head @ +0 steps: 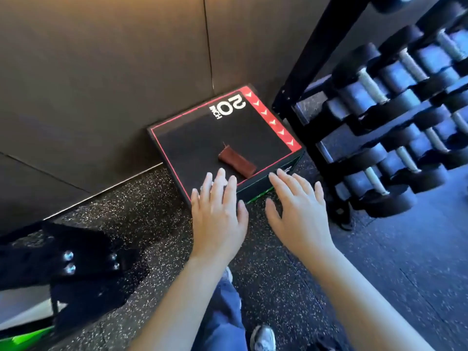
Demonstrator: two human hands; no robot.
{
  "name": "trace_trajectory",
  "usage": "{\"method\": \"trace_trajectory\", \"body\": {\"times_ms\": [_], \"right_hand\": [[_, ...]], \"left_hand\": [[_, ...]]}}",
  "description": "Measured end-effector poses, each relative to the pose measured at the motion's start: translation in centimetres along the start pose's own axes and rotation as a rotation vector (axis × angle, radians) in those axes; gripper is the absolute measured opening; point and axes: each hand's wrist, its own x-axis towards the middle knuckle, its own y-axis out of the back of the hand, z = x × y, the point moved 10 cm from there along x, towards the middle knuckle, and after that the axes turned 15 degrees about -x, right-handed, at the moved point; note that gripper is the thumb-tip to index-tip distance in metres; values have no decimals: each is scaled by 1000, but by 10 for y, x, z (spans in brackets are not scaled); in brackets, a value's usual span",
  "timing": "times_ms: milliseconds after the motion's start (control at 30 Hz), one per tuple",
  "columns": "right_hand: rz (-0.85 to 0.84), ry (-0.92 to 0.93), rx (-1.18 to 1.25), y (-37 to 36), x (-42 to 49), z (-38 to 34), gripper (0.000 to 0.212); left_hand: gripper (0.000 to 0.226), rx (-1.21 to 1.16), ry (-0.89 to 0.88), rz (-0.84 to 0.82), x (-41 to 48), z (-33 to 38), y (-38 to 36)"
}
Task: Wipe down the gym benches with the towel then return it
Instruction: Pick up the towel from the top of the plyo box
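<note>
A shoe (pixel 263 338) and a blue trouser leg (pixel 225 312) stand on the speckled floor (pixel 152 224) at the bottom edge. Both bare forearms reach forward. The left hand (pixel 217 216) and right hand (pixel 296 214) hold their fingers straight and spread, gripping nothing, at the near edge of the black box (pixel 202 138). The folded reddish-brown towel (pixel 237 162) lies on the box's top, just beyond the left fingers and apart from them. A dumbbell rack (pixel 301 79) stands to the right.
</note>
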Motion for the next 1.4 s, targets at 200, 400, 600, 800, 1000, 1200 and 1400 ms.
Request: {"method": "trace_trajectory", "body": {"times_ms": [200, 400, 600, 800, 1000, 1200, 1400], "right_hand": [[-43, -3, 25, -82, 79, -23, 45], [-1, 94, 36, -180, 132, -42, 45], [-81, 130, 57, -298, 166, -40, 49], [-175, 127, 75, -397, 190, -33, 49], [-202, 140, 63, -463, 212, -26, 54], [-222, 156, 45, -498, 232, -26, 60], [-243, 191, -8, -509, 241, -26, 57]], "left_hand": [[46, 49, 6, -100, 68, -77, -49], [45, 80, 30, -146, 111, -153, -123], [46, 140, 62, -225, 134, -226, -207], [47, 155, 90, -275, 140, -281, -277], [45, 139, 138, -230, 158, -321, -314], [48, 134, 165, -205, 174, -341, -334], [48, 136, 139, -199, 180, -344, -341]]}}
